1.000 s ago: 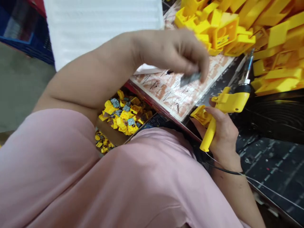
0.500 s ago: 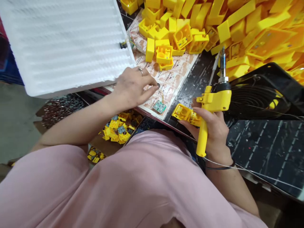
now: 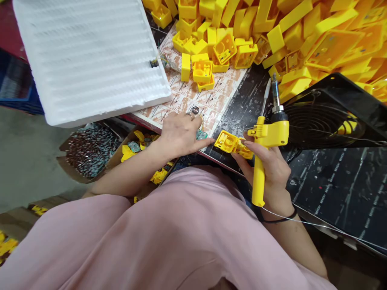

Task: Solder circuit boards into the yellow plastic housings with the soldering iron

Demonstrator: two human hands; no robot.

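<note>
My left hand (image 3: 183, 135) lies low over the front of the patterned mat, thumb stretched toward a small yellow plastic case (image 3: 226, 141). Its fingers partly cover a green circuit board (image 3: 202, 135) with thin wires. Just past the fingers is a small round black part (image 3: 195, 109). My right hand (image 3: 270, 163) grips a yellow soldering gun (image 3: 259, 161), its metal tip pointing away from me and a solder wire trailing from the handle's lower end. The same hand's thumb and fingers are at the right part of the case, which stands open at the table edge.
Many yellow cases (image 3: 223, 48) are heaped at the back and right. A white foam tray (image 3: 93, 60) stands at the left. A black fan (image 3: 329, 117) is right of the soldering gun. Below the table edge, a carton (image 3: 90, 151) holds many small parts.
My left hand has let go of the round black part and moved toward me and right, over the circuit board, thumb now near the yellow case. My right hand still holds the soldering gun.
</note>
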